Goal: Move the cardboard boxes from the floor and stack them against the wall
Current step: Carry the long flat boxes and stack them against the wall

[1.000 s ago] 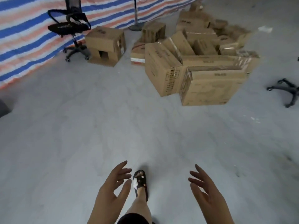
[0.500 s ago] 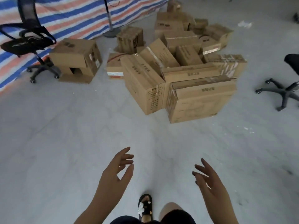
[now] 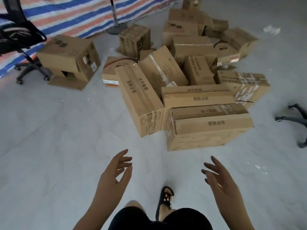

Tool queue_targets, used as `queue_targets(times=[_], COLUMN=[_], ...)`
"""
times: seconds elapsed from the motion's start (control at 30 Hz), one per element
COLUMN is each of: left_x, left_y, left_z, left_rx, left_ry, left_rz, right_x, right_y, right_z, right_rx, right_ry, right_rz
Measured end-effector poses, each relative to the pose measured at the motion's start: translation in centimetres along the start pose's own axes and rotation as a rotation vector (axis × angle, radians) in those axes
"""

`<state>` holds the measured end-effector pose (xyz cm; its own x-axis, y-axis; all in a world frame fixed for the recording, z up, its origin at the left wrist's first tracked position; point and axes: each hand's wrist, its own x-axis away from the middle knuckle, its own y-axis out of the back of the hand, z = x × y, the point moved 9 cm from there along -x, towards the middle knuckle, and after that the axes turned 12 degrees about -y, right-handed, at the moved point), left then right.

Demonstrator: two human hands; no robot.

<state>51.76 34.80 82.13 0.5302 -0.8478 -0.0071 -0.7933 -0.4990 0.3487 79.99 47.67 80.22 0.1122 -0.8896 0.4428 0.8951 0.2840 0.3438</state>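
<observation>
Both hands empty, fingers spread and loose — left hand [image 3: 116,173] and right hand [image 3: 219,178] held out in front of the body, palms facing each other, over bare grey floor [image 3: 49,163]. Neither touches anything.

Pile of brown cardboard boxes [image 3: 191,72] sits on the floor at 12 to 1 o'clock from the hands, apart from them. Nearest one: long brown cardboard box with printed black characters [image 3: 209,128], at about 12 o'clock from the right hand and 1 o'clock from the left. Its long axis runs roughly 9-to-3, crosswise to the person, a long side face turned toward the hands. Right hand is nearer to it; the left lines up closer with the box's left end.

A second long taped brown box [image 3: 139,100] lies touching it at 11 o'clock, long axis pointing about 11-to-5, short end toward the person.

Striped blue, white and orange tarp [image 3: 74,15] hangs at 10 to 12 o'clock, with a lone brown box [image 3: 68,60] and a black office chair [image 3: 20,39] near it.

Judgement: approach stage, no box lifted yet — next reach likely spans the nearest box's two short ends.
</observation>
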Motion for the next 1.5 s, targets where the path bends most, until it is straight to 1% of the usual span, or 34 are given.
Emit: queue_targets(times=[0.13, 0.27, 0.4, 0.57, 0.7, 0.77, 0.83, 0.97, 1.07, 1.13, 1.17, 1.23, 1.3, 1.37, 1.43, 1.5], left_x=[-4.4, -9.2, -15.6, -25.1, -32.3, -35.6, -38.5, -42.5, -42.8, -42.2, -42.0, -41.5, -41.5, -41.4, -41.2, -41.1], left_y=[-1.3, -0.5, -0.2, 0.0, -1.4, -2.3, -3.3, -6.5, -10.1, -12.5, -13.6, -15.6, -16.6, -16.6, -16.2, -15.3], left_z=[0.4, 1.9, 5.0, 7.9, 10.6, 12.9, 16.1, 26.3, 33.7, 37.4, 39.0, 41.2, 42.3, 42.6, 42.6, 41.9], left_rx=[0.004, -0.019, -0.012, -0.007, -0.024, -0.039, -0.047, -0.082, -0.025, 0.032, 0.068, 0.161, 0.228, 0.263, 0.318, 0.358], left_ry=[0.063, 0.139, 0.196, 0.273, 0.333, 0.376, 0.441, 0.625, 0.821, 0.937, 0.965, 0.977, 0.946, 0.929, 0.936, 0.936], left_rz=[-0.05, -0.116, -0.132, -0.072, 0.069, 0.093, 0.083, 0.028, -0.032, -0.063, -0.074, -0.084, -0.121, -0.238, -0.376, -0.465], right_x=[-7.0, -13.7, -20.4, -28.4, -35.5, -39.5, -43.2, -51.6, -57.4, -60.0, -61.0, -62.2, -62.8, -62.6, -62.0, -61.7], right_y=[-1.0, -4.5, -8.0, -11.6, -15.3, -17.8, -20.5, -27.5, -31.8, -33.4, -34.0, -34.8, -35.3, -35.7, -36.0, -35.9], right_z=[3.4, 7.0, 9.9, 13.9, 16.8, 16.9, 16.3, 12.0, 6.9, 3.6, 2.1, -0.2, -1.5, -1.9, -1.4, -0.6], right_rx=[0.044, 0.087, 0.142, 0.19, 0.291, 0.34, 0.366, 0.525, 0.684, 0.744, 0.746, 0.749, 0.763, 0.731, 0.635, 0.534], right_ry=[-0.012, -0.017, -0.02, -0.065, -0.046, -0.063, -0.092, -0.095, -0.066, -0.115, -0.147, -0.2, -0.195, -0.18, -0.184, -0.189], right_rz=[0.077, 0.148, 0.161, 0.166, 0.228, 0.269, 0.309, 0.369, 0.377, 0.371, 0.372, 0.372, 0.375, 0.391, 0.393, 0.361])
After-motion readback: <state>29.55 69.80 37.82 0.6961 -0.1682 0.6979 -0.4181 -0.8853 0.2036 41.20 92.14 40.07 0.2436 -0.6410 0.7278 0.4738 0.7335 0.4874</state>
